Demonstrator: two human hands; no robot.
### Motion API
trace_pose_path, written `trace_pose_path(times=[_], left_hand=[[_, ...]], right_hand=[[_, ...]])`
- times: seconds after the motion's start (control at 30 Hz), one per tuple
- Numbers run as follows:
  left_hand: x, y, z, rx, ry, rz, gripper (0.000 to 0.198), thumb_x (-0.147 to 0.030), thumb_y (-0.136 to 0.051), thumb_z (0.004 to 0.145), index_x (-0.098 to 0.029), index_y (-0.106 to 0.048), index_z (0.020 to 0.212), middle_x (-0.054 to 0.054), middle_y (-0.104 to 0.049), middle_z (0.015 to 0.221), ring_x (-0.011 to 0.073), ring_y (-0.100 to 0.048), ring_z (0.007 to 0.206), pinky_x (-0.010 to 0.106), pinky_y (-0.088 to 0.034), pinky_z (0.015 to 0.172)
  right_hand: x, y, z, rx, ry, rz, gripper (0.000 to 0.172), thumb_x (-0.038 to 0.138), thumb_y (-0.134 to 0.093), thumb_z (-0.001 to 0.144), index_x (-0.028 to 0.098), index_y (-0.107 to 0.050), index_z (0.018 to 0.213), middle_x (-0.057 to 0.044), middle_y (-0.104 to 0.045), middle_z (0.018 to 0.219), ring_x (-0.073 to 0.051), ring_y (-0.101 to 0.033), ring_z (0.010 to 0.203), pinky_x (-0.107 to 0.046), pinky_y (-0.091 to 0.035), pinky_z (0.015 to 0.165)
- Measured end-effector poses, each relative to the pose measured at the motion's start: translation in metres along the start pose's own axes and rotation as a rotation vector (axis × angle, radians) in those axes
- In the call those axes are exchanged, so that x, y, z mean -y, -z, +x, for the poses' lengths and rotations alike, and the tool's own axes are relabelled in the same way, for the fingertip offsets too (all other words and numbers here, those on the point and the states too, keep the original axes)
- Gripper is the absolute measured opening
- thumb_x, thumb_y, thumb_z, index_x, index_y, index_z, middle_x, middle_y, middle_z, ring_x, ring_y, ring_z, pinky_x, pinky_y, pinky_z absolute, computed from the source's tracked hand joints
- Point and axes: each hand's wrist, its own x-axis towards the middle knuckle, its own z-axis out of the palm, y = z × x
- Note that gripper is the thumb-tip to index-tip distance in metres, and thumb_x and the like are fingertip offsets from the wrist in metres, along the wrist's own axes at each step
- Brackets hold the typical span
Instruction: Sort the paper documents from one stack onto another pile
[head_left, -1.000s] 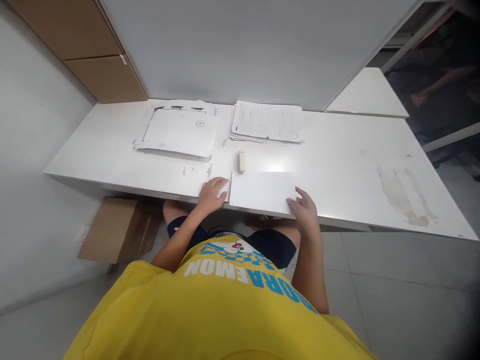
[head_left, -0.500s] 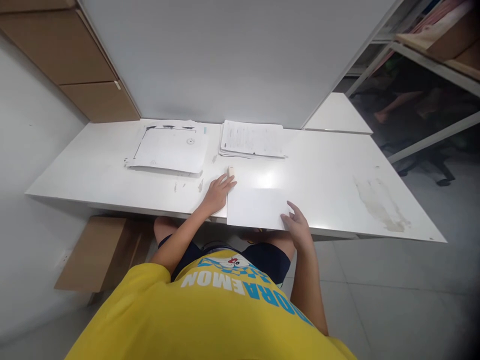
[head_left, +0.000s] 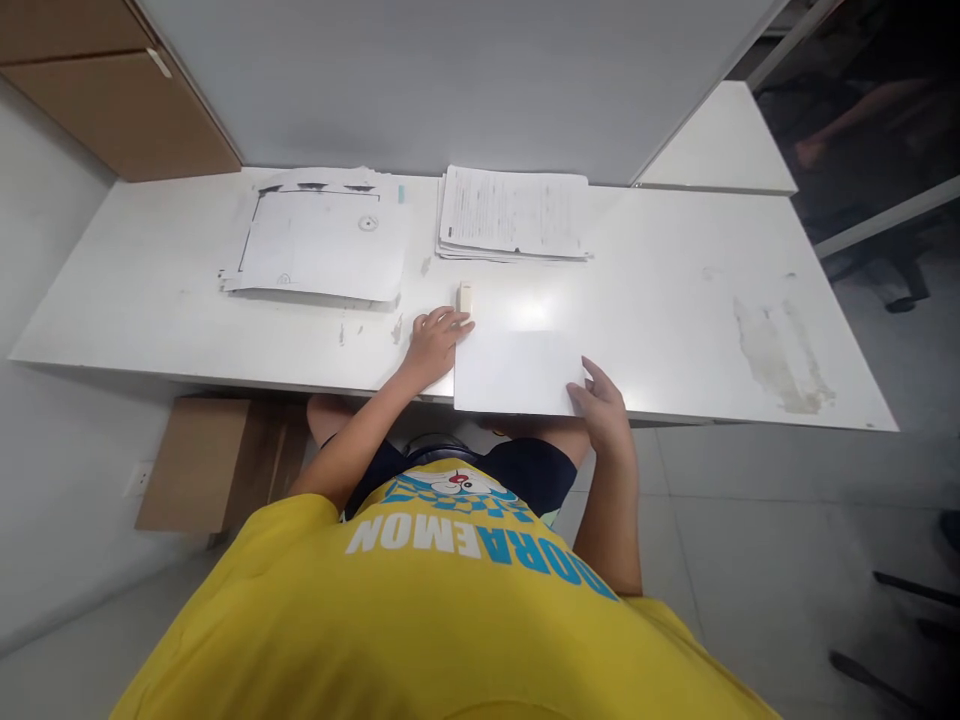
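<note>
The fingers (head_left: 465,327) of the left hand (head_left: 433,350) are loosely curled and slightly spread at the near end of a small cream block (head_left: 465,292); whether it is gripped or merely touched cannot be told. The block is situated to the far right of that hand, its long axis directed from near to far, and is approached more closely by it than by the right hand (head_left: 606,412). There, thumb and forefinger are parted, the thumb being placed at the right edge of a white sheet (head_left: 514,370). The sheet is laid lengthwise, left to right, along the near edge of the surface (head_left: 667,290). Printed pages (head_left: 517,210) are stacked beyond the block.
</note>
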Motion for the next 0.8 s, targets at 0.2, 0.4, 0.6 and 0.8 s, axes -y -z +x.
trace_pose_path(times=[0.2,0.4,0.6,0.8], left_hand=[[0.001,0.007,0.0,-0.059,-0.049,0.027,0.049,-0.007,-0.046,0.087,-0.028,-0.072,0.123,0.006,-0.066,0.137,0.0323,-0.043,0.137,0.052,-0.028,0.108],[0.005,0.008,-0.001,-0.115,-0.064,0.067,0.056,-0.01,-0.045,0.086,-0.023,-0.06,0.139,0.008,-0.06,0.145,0.0324,-0.041,0.14,0.049,-0.031,0.11],[0.009,0.002,0.003,-0.168,0.096,0.088,0.057,-0.019,-0.048,0.091,-0.016,-0.05,0.148,0.014,-0.053,0.151,0.0346,-0.037,0.145,0.052,-0.032,0.114],[0.012,0.001,0.005,-0.067,0.239,0.165,0.06,-0.022,-0.048,0.093,-0.014,-0.042,0.152,0.014,-0.046,0.157,0.0327,-0.032,0.15,0.052,-0.031,0.119]], right_hand=[[0.002,0.001,0.004,-0.084,-0.05,0.044,0.082,0.033,-0.074,0.067,0.021,-0.054,0.146,-0.008,-0.073,0.107,-0.023,-0.068,0.097,-0.036,-0.058,0.085],[0.02,0.022,0.05,-0.309,0.088,0.214,0.079,0.03,-0.071,0.061,0.019,-0.059,0.138,-0.005,-0.07,0.102,-0.019,-0.068,0.089,-0.032,-0.058,0.078],[0.102,-0.026,0.162,-0.233,0.355,0.223,0.059,0.022,-0.059,0.066,0.017,-0.063,0.125,-0.007,-0.07,0.1,-0.019,-0.066,0.087,-0.03,-0.056,0.071],[0.17,-0.104,0.253,-0.129,0.321,-0.186,0.054,0.017,-0.051,0.065,0.011,-0.062,0.117,-0.005,-0.066,0.083,-0.018,-0.061,0.068,-0.031,-0.054,0.063]])
